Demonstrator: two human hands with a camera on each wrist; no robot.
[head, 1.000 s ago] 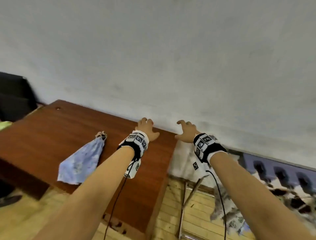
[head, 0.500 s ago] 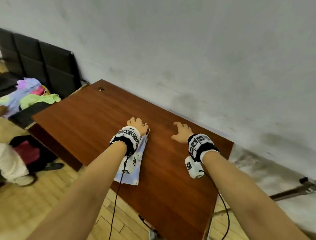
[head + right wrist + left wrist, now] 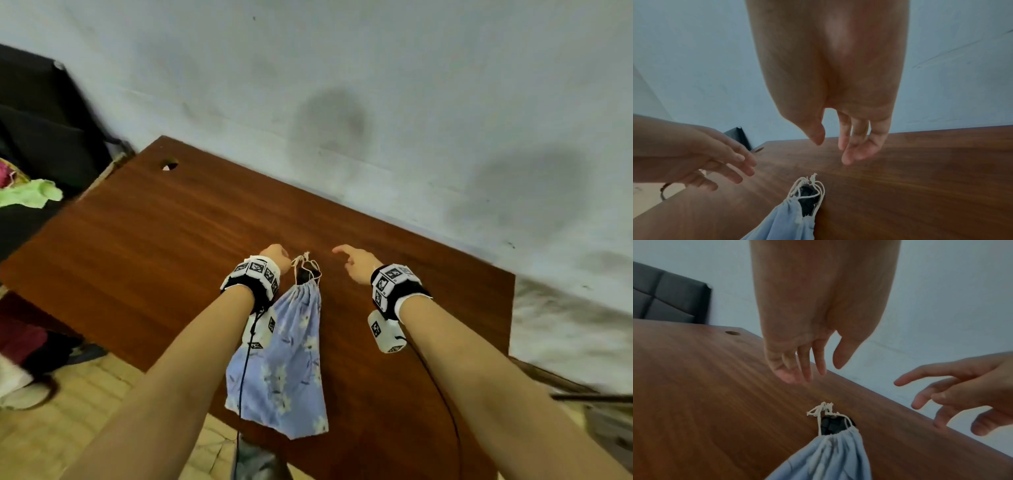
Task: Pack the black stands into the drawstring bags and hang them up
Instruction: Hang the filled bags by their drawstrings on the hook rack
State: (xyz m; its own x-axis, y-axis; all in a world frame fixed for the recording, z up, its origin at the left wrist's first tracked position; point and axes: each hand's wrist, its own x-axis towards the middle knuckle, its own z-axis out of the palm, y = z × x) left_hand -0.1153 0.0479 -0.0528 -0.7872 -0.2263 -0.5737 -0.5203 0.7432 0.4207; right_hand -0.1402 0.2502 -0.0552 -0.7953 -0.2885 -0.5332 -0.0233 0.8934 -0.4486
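A light blue floral drawstring bag [image 3: 287,359] lies on the brown wooden surface [image 3: 154,240], its mouth gathered shut. White cords [image 3: 822,408] loop round a black piece [image 3: 830,425] at the mouth; whether that is the stand or a hook I cannot tell. My left hand [image 3: 274,255] hovers just left of the cords, fingers loose and empty [image 3: 824,371]. My right hand [image 3: 352,260] hovers to the right with fingers spread, holding nothing [image 3: 831,151]. Neither hand touches the bag [image 3: 785,224].
A grey-white wall [image 3: 376,102] runs behind the wooden surface. A round hole [image 3: 169,165] sits near its far left corner. A black padded seat [image 3: 41,137] with green cloth [image 3: 30,195] stands at the left. Pale wooden floor [image 3: 51,428] shows below left.
Half a second ago my left hand rested on the bag's top; it has now lifted clear. The head view has swung, so bag and both hands sit nearer the middle.
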